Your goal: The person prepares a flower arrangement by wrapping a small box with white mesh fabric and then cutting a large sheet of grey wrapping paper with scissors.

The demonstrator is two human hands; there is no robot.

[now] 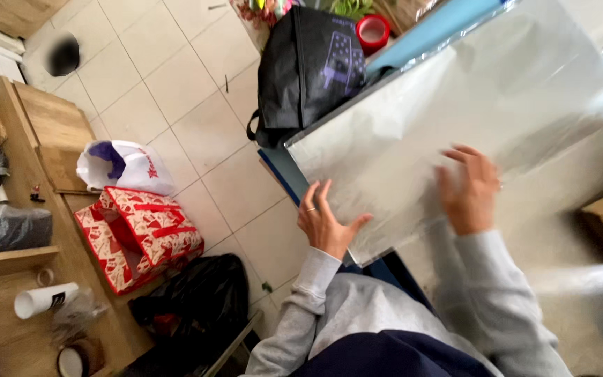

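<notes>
A large translucent plastic sheet (469,98) lies spread over a table, shiny and slightly creased. My left hand (324,222) rests flat on the sheet's near left edge, fingers apart, a ring on one finger. My right hand (469,188) lies under or against the sheet further right, fingers spread and blurred through the film. Both arms wear grey sleeves. A dark blue table edge (282,176) shows beside the left hand.
A black tote bag (308,66) and a red tape roll (373,31) sit at the sheet's far end. On the tiled floor stand a red patterned bag (141,234), a white plastic bag (123,166) and a black bag (197,300). Wooden shelving (22,209) lines the left.
</notes>
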